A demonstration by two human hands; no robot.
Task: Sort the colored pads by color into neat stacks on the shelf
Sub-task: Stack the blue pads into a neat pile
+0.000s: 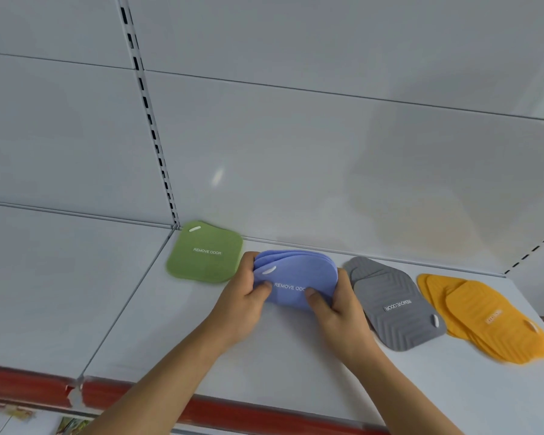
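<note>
A bundle of several blue pads [296,274] printed "REMOVE ODOR" is held tilted on edge over the white shelf [201,356]. My left hand [242,306] grips its left side with the thumb on the front face. My right hand [336,312] grips its right side, thumb also on the front. A green pad stack [205,252] lies flat at the back left. A fanned grey pile [393,306] lies to the right of my hands. A fanned orange pile [487,318] lies further right.
The shelf's back panel [296,136] rises right behind the pads, with a slotted upright [151,127] at the left. A red strip [233,412] runs along the shelf's front edge. A seam [123,312] splits the shelf from a neighbouring bay on the left.
</note>
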